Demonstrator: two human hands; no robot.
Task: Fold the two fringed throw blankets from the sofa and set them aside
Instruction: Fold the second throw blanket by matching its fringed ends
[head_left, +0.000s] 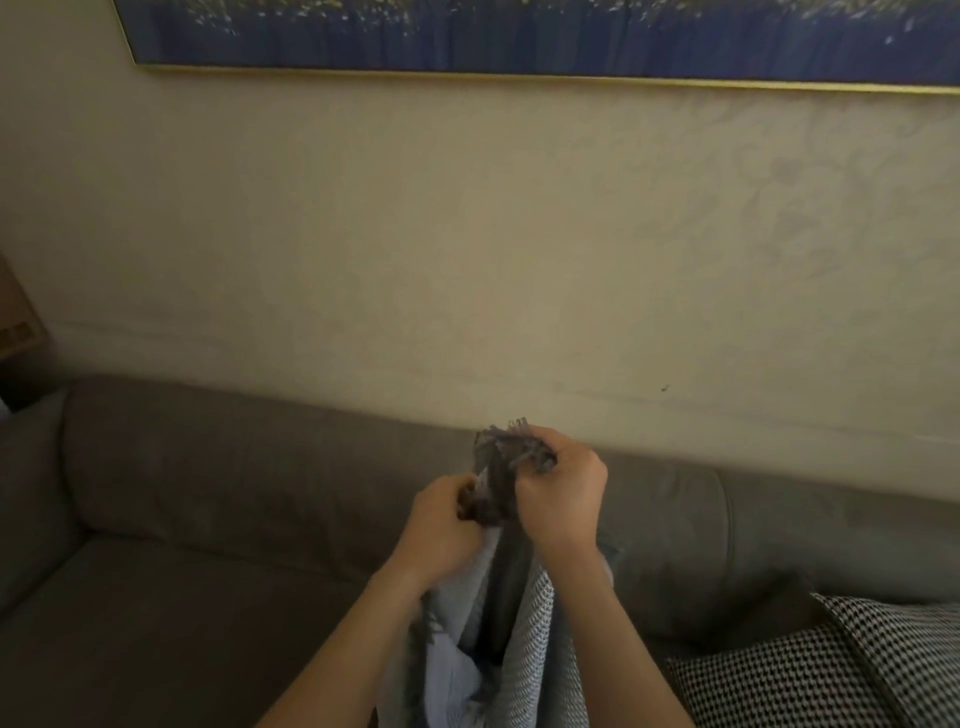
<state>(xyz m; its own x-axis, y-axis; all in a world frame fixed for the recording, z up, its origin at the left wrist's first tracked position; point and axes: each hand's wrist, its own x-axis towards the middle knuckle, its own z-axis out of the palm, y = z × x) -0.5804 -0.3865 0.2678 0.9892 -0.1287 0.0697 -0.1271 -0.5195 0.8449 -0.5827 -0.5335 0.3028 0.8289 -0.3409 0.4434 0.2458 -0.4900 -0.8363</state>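
1. A grey sofa (208, 519) stands against a beige wall.
2. The left hand (441, 519) and right hand (561, 499) each have a closed grip on the throw blanket (498, 613), which is bunched above the seat.
3. Folding looks barely begun, and nothing is set aside yet.

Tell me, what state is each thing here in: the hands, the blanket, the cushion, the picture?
Fringed throw blanket: bunched, hanging from both hands, not yet folded.
Left-hand grip: curled round the gathered blanket.
Right-hand grip: pinching the blanket's fringed edge.
Houndstooth cushion: lying on the sofa, untouched.
Sofa: standing against the wall.
Framed painting: hanging on the wall.
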